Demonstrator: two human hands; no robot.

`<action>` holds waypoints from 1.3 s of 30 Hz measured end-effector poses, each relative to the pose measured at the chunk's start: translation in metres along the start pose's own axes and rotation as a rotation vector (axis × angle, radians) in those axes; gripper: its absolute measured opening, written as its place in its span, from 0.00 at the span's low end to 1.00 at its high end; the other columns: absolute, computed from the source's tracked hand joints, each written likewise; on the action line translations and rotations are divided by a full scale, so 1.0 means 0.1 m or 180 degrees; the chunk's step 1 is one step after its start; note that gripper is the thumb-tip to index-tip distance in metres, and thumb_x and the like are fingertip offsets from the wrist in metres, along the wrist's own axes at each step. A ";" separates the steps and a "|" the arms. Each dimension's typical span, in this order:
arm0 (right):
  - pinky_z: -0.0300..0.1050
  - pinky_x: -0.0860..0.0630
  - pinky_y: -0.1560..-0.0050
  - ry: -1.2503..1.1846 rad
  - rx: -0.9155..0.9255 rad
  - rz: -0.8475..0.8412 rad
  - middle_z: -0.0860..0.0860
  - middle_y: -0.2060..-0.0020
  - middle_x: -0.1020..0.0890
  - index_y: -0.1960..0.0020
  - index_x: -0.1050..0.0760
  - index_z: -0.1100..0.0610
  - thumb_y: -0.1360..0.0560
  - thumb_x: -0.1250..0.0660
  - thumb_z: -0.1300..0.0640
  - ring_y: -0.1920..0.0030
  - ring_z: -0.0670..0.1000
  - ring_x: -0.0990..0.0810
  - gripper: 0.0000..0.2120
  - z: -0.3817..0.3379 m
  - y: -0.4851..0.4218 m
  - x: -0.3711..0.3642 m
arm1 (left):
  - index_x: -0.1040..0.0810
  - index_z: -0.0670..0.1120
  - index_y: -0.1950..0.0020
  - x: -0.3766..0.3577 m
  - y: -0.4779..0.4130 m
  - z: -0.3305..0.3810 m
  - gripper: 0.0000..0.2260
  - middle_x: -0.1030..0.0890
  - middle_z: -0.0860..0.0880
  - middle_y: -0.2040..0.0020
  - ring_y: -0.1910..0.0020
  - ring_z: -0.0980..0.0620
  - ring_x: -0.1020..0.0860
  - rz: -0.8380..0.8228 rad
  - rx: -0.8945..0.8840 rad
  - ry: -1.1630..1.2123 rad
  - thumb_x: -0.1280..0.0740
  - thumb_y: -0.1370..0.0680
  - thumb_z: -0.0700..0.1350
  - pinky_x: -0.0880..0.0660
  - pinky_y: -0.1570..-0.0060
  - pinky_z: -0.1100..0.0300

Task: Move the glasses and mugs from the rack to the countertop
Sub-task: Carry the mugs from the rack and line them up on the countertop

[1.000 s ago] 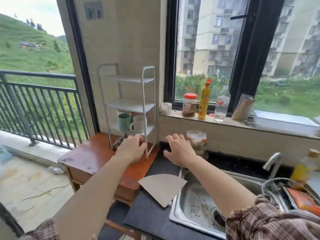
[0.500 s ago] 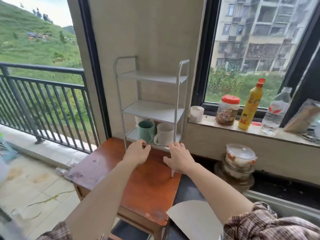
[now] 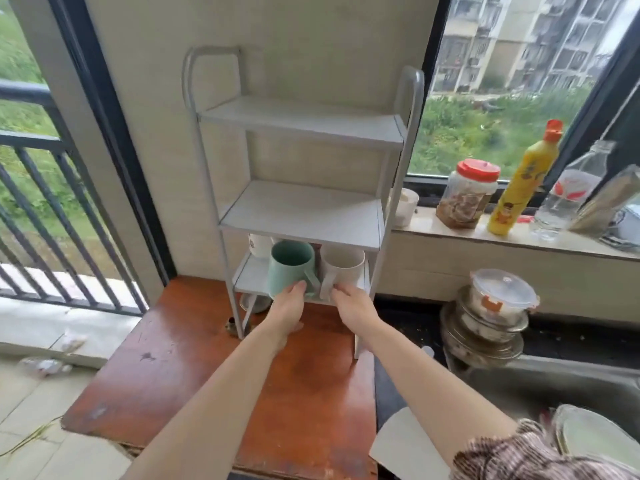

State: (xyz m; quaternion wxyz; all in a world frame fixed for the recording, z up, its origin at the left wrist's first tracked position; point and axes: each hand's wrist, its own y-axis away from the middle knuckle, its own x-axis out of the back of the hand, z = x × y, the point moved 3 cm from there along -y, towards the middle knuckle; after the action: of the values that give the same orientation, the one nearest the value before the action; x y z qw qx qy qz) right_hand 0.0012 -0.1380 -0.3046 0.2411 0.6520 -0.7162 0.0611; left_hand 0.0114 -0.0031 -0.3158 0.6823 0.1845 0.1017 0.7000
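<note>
A grey three-shelf rack [image 3: 301, 216] stands on a red-brown wooden table [image 3: 194, 368]. On its bottom shelf a green mug [image 3: 291, 265] and a white mug [image 3: 343, 268] stand side by side, handles toward me, with another white cup [image 3: 259, 244] behind them. My left hand [image 3: 287, 310] lies against the green mug's base, thumb on its front, fingers hidden. My right hand [image 3: 353, 306] reaches to the white mug's handle, fingertips touching it. Both mugs rest on the shelf. The two upper shelves hold nothing.
The dark countertop [image 3: 408, 317] lies right of the table, with stacked lidded containers [image 3: 495, 306] and a steel sink [image 3: 519, 386]. A jar [image 3: 467, 195], yellow bottle [image 3: 519, 181], water bottle [image 3: 571, 192] and small cup [image 3: 405, 206] line the windowsill. A paper sheet [image 3: 405, 448] lies near me.
The view has swung left and closer to the rack. Both hands have moved forward from the table's edge to the mugs on the bottom shelf.
</note>
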 end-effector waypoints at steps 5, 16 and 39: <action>0.48 0.28 0.43 -0.0991 -0.0671 0.0249 0.46 0.55 0.22 0.58 0.24 0.46 0.23 0.40 0.56 0.52 0.49 0.27 0.09 -0.03 -0.14 -0.09 | 0.32 0.50 0.36 -0.04 -0.14 0.01 0.18 0.28 0.46 0.36 0.41 0.48 0.29 -0.0124 0.0234 0.0446 0.44 0.21 0.59 0.28 0.39 0.49; 0.42 0.35 0.67 -0.0935 -0.0762 0.0529 0.49 0.70 0.29 0.50 0.20 0.62 0.23 0.37 0.52 0.68 0.48 0.34 0.14 0.06 -0.11 -0.01 | 0.35 0.47 0.34 0.03 -0.13 -0.04 0.25 0.29 0.43 0.40 0.41 0.45 0.28 -0.0405 0.0865 0.1061 0.33 0.25 0.57 0.25 0.46 0.46; 0.36 0.26 0.68 -0.1002 -0.0271 -0.0201 0.54 0.60 0.19 0.58 0.24 0.61 0.20 0.38 0.52 0.67 0.48 0.26 0.14 0.33 1.22 0.48 | 0.25 0.50 0.57 0.19 0.95 -0.40 0.13 0.21 0.46 0.60 0.64 0.52 0.26 0.0237 -0.0498 -0.0043 0.44 0.19 0.53 0.27 0.63 0.60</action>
State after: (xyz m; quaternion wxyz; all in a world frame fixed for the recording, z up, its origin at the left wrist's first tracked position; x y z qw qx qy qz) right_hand -0.1271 -0.1771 -0.2854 0.1551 0.6649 -0.7263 -0.0798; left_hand -0.0918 0.0154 -0.3125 0.6689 0.1390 0.0351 0.7294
